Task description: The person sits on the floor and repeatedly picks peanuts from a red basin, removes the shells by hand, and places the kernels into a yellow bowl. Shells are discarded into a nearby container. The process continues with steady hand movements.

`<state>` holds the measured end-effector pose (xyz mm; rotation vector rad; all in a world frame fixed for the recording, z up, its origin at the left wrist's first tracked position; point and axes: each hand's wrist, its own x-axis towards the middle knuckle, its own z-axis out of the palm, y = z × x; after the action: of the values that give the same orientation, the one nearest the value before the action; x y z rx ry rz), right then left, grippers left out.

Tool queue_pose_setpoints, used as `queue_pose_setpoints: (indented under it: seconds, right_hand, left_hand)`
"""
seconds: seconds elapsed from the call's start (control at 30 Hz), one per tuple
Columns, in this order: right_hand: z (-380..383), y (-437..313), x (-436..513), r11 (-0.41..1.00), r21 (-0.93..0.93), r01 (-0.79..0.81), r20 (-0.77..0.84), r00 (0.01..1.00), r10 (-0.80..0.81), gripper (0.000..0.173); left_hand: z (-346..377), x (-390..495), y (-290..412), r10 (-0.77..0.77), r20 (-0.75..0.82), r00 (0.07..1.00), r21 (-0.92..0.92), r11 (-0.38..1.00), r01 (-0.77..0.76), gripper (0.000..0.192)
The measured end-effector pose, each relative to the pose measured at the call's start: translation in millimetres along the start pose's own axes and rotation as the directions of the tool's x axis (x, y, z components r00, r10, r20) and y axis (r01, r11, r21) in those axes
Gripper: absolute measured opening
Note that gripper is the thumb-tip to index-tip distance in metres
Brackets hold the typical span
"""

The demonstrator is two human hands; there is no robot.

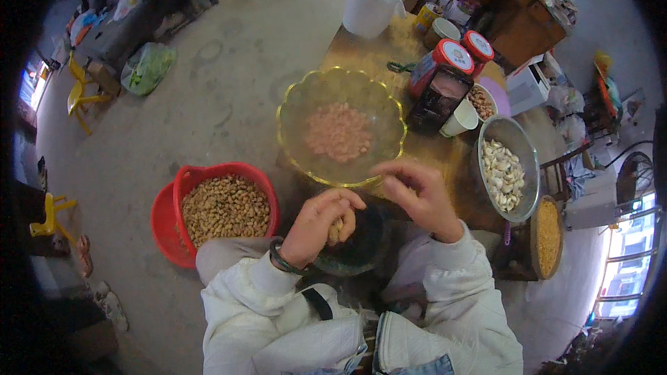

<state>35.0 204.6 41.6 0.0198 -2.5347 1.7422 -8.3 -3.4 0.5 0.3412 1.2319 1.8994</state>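
Observation:
My left hand (325, 221) is curled around a few unshelled peanuts (336, 230), above a dark basin (359, 250) between my knees. My right hand (422, 195) is raised at the near rim of a yellow-edged clear bowl (284, 153), thumb and forefinger close together; whether something small is between them I cannot tell. Pinkish shelled peanut kernels (338, 131) lie in the bowl. A red plastic basket (273, 198) full of unshelled peanuts (225, 211) is left of my left hand, by my knee.
On the wooden table (359, 54) are a white pitcher (365, 10), red-lidded jars (453, 57), a phone (442, 96), a paper cup (460, 119) and a bowl of garlic cloves (503, 174). A round tray of yellow grains (548, 237) is at right. A green plastic bag (148, 67) lies on the floor.

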Motion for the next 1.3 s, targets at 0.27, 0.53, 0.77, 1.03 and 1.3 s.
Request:
queue_pose_setpoints:
  seconds: [0.27, 0.53, 0.77, 1.03, 1.3]
  right_hand:
    - [6.2, -30.2, -13.6, 0.864, -0.341, 0.369, 0.258, 0.921, -0.292, 0.032]
    - [36.3, -16.9, -17.4, 0.799, -0.360, 0.481, 0.163, 0.876, -0.454, 0.032]
    - [29.0, -11.1, -20.8, 0.976, 0.166, 0.142, 0.015, 0.989, -0.147, 0.021]
    - [36.8, 4.8, -18.8, 0.853, 0.509, -0.113, 0.075, 0.993, 0.087, 0.018]
    - [37.2, 7.7, -18.8, 0.984, 0.132, 0.118, -0.054, 0.992, -0.111, 0.021]
  left_hand:
    - [3.1, -0.1, -10.9, -0.053, -0.097, 0.994, -0.314, 0.949, 0.020, 0.030]
    - [11.7, -0.9, -10.0, -0.018, -0.264, 0.964, -0.183, 0.983, -0.032, 0.030]
    - [13.7, -4.5, -6.9, 0.128, -0.245, 0.961, -0.157, 0.973, -0.170, 0.016]
    - [11.5, -6.1, -5.5, 0.205, -0.255, 0.945, 0.033, 0.978, -0.204, 0.019]
    - [10.1, -5.7, -2.5, 0.204, -0.289, 0.935, 0.155, 0.974, -0.164, 0.013]
